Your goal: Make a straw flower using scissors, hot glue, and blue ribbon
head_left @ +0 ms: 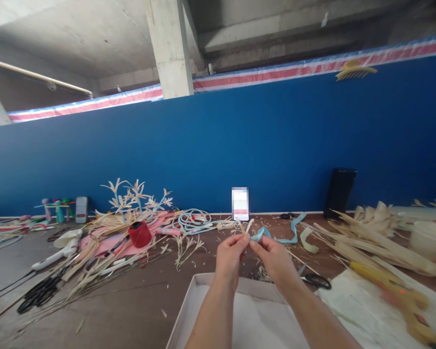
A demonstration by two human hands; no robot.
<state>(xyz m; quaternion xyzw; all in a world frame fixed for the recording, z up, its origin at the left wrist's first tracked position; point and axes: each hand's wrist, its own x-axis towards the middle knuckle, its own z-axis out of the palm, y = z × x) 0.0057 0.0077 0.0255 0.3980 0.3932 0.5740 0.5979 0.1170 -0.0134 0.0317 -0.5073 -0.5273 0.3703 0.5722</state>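
Note:
In the middle of the head view my left hand (228, 257) is closed, pinching a small pale husk flower (246, 226) whose petals stick up above the fingertips. Against it, my right hand (274, 257) is closed on a light blue ribbon (263, 232) at the base of the flower. The ribbon's loose tail (295, 230) trails off to the right over the table. Fingers hide the flower's stem. Under my forearms lies a shallow white box (199, 291).
Black scissors (318, 280) and a yellow glue gun (388, 286) lie right, near pale husk strips (388, 247). To the left are a red thread spool (140, 234), finished husk flowers (131, 198) and black-handled scissors (41, 291). A lit phone (240, 203) leans against the blue partition (203, 150).

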